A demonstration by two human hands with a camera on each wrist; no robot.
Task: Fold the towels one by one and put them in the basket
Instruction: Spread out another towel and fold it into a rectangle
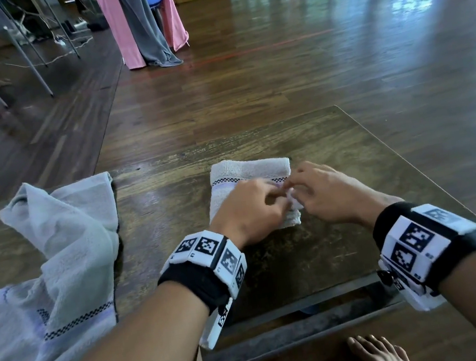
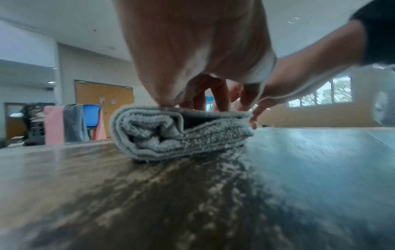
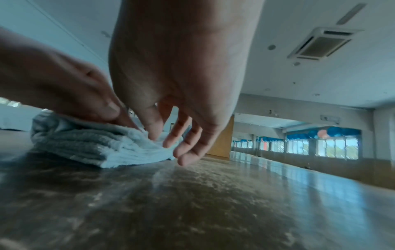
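Note:
A small grey-white folded towel (image 1: 247,169) with a checked band lies in the middle of the dark wooden table (image 1: 333,147). My left hand (image 1: 253,209) is on top of it, fingertips (image 2: 220,101) and thumb pressing down on the upper layer. Coming in from the right, my right hand (image 1: 319,193) pinches the towel's right edge between thumb (image 3: 152,126) and forefinger, the other fingers spread loosely. In the wrist views the folded towel (image 2: 171,135) (image 3: 85,143) shows several stacked layers. No basket is in view.
A second, unfolded grey towel (image 1: 65,252) lies crumpled at the table's left side, hanging over the near edge. Pink and grey cloths (image 1: 142,24) drape over a blue chair on the floor beyond. A bare foot (image 1: 377,354) is below the table's near edge.

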